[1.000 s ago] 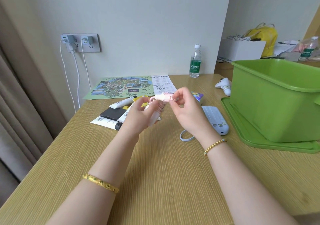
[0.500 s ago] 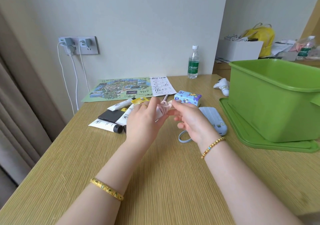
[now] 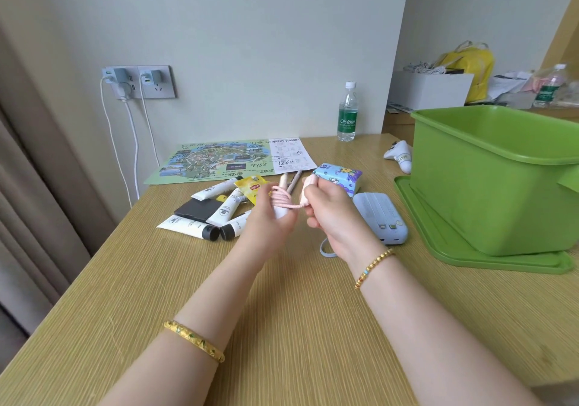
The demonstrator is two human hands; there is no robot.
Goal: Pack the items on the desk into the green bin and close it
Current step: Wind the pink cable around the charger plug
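Note:
Both hands hold a pink cable above the desk's middle. My left hand grips the coiled part, and my right hand pinches its free end with the pink plug. The green bin stands open at the right on its green lid. Behind the hands lie several white tubes, a black card case, a yellow tea sachet, two pens, a blue tissue pack and a pale blue power bank.
A map sheet and a paper slip lie at the back by a water bottle. A white controller sits beside the bin. Chargers and cords hang from the wall socket. A curtain hangs along the left.
The hands dropped lower and apart slightly; the pink cable now sits wound in my left hand while my right hand pulls its end out to the right.

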